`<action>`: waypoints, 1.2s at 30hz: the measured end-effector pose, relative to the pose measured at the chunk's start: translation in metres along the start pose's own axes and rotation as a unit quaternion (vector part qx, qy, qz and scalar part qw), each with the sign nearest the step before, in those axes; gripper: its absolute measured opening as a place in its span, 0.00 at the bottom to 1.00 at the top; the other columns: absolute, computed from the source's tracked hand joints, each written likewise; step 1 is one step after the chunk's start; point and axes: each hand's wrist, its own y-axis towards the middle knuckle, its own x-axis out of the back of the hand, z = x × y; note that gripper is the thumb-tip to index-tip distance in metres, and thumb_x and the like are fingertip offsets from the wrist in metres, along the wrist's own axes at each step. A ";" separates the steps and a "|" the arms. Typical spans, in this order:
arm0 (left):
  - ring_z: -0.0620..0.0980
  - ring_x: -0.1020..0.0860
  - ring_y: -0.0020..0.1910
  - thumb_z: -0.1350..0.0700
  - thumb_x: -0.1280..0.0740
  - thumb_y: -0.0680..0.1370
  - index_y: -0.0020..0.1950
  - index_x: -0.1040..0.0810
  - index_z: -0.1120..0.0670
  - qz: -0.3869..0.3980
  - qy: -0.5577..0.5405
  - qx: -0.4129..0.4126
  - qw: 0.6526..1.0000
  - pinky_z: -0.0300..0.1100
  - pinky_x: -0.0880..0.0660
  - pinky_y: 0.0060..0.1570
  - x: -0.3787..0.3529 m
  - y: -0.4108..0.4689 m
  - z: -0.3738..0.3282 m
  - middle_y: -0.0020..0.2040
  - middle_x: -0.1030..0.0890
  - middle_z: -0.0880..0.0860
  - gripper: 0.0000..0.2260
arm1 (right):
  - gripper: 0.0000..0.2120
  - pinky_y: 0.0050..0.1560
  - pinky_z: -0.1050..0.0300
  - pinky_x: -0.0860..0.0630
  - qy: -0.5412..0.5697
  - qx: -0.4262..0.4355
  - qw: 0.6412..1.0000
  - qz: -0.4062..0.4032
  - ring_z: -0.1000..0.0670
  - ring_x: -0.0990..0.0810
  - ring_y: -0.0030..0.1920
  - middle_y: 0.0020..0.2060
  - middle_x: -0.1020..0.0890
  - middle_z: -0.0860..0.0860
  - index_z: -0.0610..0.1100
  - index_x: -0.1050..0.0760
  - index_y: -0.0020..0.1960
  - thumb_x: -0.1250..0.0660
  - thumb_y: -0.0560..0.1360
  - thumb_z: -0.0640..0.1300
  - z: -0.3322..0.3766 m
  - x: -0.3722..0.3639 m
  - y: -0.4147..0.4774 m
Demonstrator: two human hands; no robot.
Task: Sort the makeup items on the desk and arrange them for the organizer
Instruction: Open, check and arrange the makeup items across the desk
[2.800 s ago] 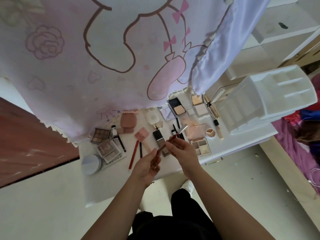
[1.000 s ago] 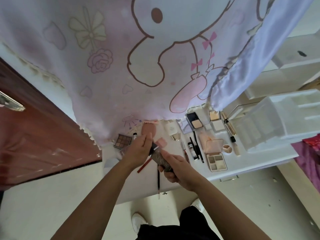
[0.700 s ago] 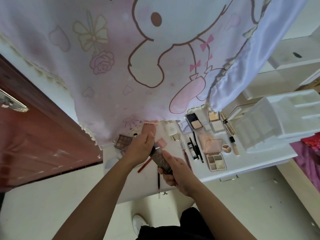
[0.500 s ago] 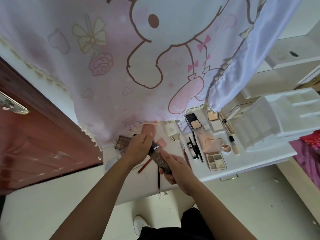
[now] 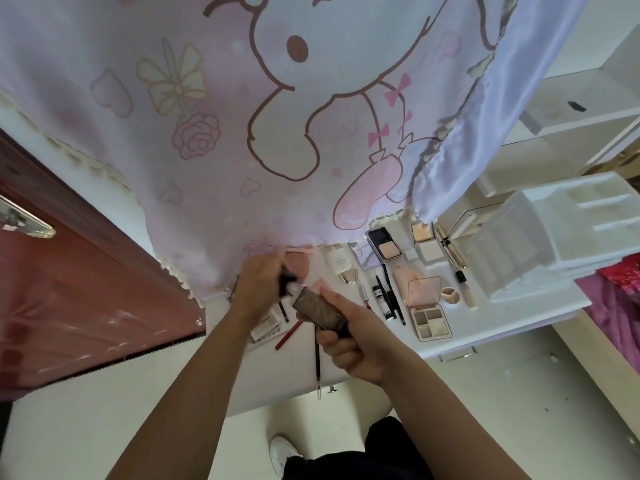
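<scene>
My right hand [image 5: 353, 337] grips a brown patterned foundation bottle [image 5: 317, 304] above the white desk [image 5: 502, 317]. My left hand [image 5: 258, 284] holds the bottle's dark cap [image 5: 287, 282] at its top end; the hand is blurred. On the desk lie a red pencil [image 5: 289, 336], a black pencil [image 5: 317, 362], a mascara tube [image 5: 381, 297], an open eyeshadow palette [image 5: 429, 315], two powder compacts [image 5: 384, 244] and a white bottle [image 5: 337, 259]. The white organizer [image 5: 554, 233] stands at the desk's right end.
A pink cartoon curtain [image 5: 277, 116] hangs over the back of the desk. A dark red door [image 5: 69, 289] stands to the left. White shelves [image 5: 571, 126] are behind the organizer. A pink bedspread [image 5: 616, 306] lies to the right. My shoe [image 5: 282, 452] shows on the pale floor.
Earlier both hands held a thin stick. Since then my right hand has taken up the brown bottle and my left hand has closed on its cap, now lifted slightly at the top.
</scene>
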 end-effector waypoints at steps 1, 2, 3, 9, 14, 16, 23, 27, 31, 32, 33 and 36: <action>0.47 0.30 0.26 0.56 0.41 0.83 0.33 0.28 0.55 -0.040 -0.067 0.037 0.996 0.39 0.33 0.27 0.014 0.006 -0.004 0.26 0.27 0.48 0.17 | 0.24 0.17 0.69 0.48 0.030 -0.001 0.999 0.018 0.59 0.43 0.20 0.26 0.33 0.51 0.43 0.24 0.60 0.38 0.77 0.62 0.000 0.007 -0.007; 0.48 0.30 0.26 0.56 0.40 0.82 0.34 0.29 0.55 -0.080 -0.099 0.048 0.991 0.39 0.34 0.26 0.030 0.014 -0.008 0.27 0.28 0.49 0.16 | 0.25 0.17 0.69 0.48 0.044 0.008 0.999 0.024 0.59 0.42 0.20 0.26 0.33 0.51 0.42 0.22 0.59 0.37 0.76 0.62 0.001 0.014 -0.013; 0.50 0.31 0.25 0.55 0.40 0.82 0.34 0.30 0.56 -0.102 -0.086 0.036 0.990 0.39 0.35 0.24 0.044 0.022 -0.014 0.26 0.28 0.50 0.16 | 0.25 0.18 0.69 0.48 0.038 0.025 0.999 0.018 0.59 0.42 0.20 0.27 0.33 0.51 0.41 0.21 0.58 0.37 0.76 0.62 0.004 0.022 -0.018; 0.50 0.32 0.23 0.52 0.41 0.82 0.33 0.29 0.56 -0.052 -0.001 0.004 0.999 0.39 0.37 0.23 0.018 0.017 -0.020 0.27 0.28 0.56 0.18 | 0.29 0.19 0.69 0.48 -0.010 0.063 0.998 -0.003 0.58 0.44 0.21 0.29 0.31 0.49 0.40 0.25 0.67 0.39 0.78 0.61 0.011 0.008 -0.003; 0.51 0.32 0.29 0.47 0.40 0.82 0.39 0.29 0.55 -0.091 -0.110 0.094 0.985 0.42 0.37 0.28 0.010 0.008 -0.010 0.36 0.27 0.57 0.16 | 0.30 0.20 0.68 0.49 -0.012 0.066 0.998 0.011 0.57 0.46 0.23 0.30 0.31 0.49 0.40 0.24 0.67 0.39 0.78 0.63 0.009 0.012 -0.006; 0.51 0.31 0.30 0.45 0.40 0.82 0.41 0.28 0.56 -0.089 -0.116 0.102 0.984 0.42 0.35 0.29 0.008 0.004 -0.011 0.38 0.26 0.57 0.16 | 0.30 0.22 0.67 0.51 -0.008 0.066 0.998 0.007 0.56 0.48 0.25 0.29 0.31 0.49 0.40 0.23 0.66 0.38 0.76 0.63 0.007 0.016 -0.008; 0.48 0.24 0.38 0.42 0.45 0.84 0.44 0.24 0.54 0.039 -0.021 0.044 0.998 0.41 0.25 0.39 -0.013 -0.011 -0.017 0.42 0.21 0.54 0.19 | 0.28 0.22 0.67 0.51 -0.030 0.050 0.998 0.009 0.55 0.50 0.26 0.30 0.32 0.49 0.42 0.21 0.61 0.38 0.76 0.64 0.002 0.017 -0.007; 0.45 0.26 0.35 0.42 0.39 0.81 0.43 0.26 0.54 0.111 -0.014 0.013 0.994 0.35 0.27 0.36 -0.019 -0.013 -0.015 0.37 0.23 0.50 0.17 | 0.27 0.24 0.65 0.51 -0.059 0.056 0.997 -0.001 0.54 0.49 0.28 0.30 0.30 0.49 0.44 0.22 0.59 0.36 0.74 0.65 0.003 0.015 -0.008; 0.53 0.28 0.40 0.37 0.33 0.72 0.47 0.26 0.55 0.117 -0.051 0.025 0.991 0.47 0.28 0.42 -0.017 -0.013 -0.013 0.41 0.23 0.55 0.21 | 0.27 0.27 0.63 0.51 -0.071 0.069 0.995 -0.003 0.55 0.46 0.27 0.33 0.29 0.47 0.45 0.25 0.56 0.34 0.71 0.66 0.002 0.018 -0.008; 0.54 0.28 0.41 0.37 0.33 0.72 0.46 0.25 0.55 0.116 -0.066 0.033 0.991 0.49 0.28 0.44 -0.017 -0.014 -0.012 0.41 0.23 0.55 0.21 | 0.27 0.27 0.64 0.49 -0.075 0.075 0.994 -0.006 0.55 0.44 0.26 0.34 0.27 0.47 0.44 0.26 0.56 0.34 0.71 0.66 0.002 0.019 -0.008; 0.55 0.27 0.42 0.38 0.33 0.72 0.46 0.24 0.55 0.111 -0.077 0.041 0.990 0.51 0.28 0.46 -0.018 -0.014 -0.012 0.40 0.22 0.55 0.20 | 0.26 0.27 0.64 0.47 -0.083 0.081 0.993 -0.011 0.55 0.42 0.26 0.35 0.26 0.46 0.44 0.26 0.57 0.34 0.73 0.66 0.001 0.020 -0.008; 0.58 0.23 0.44 0.42 0.33 0.77 0.47 0.21 0.55 0.048 -0.103 0.070 0.991 0.53 0.25 0.49 -0.019 -0.010 -0.006 0.42 0.18 0.54 0.16 | 0.19 0.28 0.63 0.41 -0.122 0.105 0.987 -0.016 0.54 0.37 0.29 0.40 0.23 0.46 0.43 0.24 0.54 0.30 0.75 0.57 -0.003 0.024 -0.008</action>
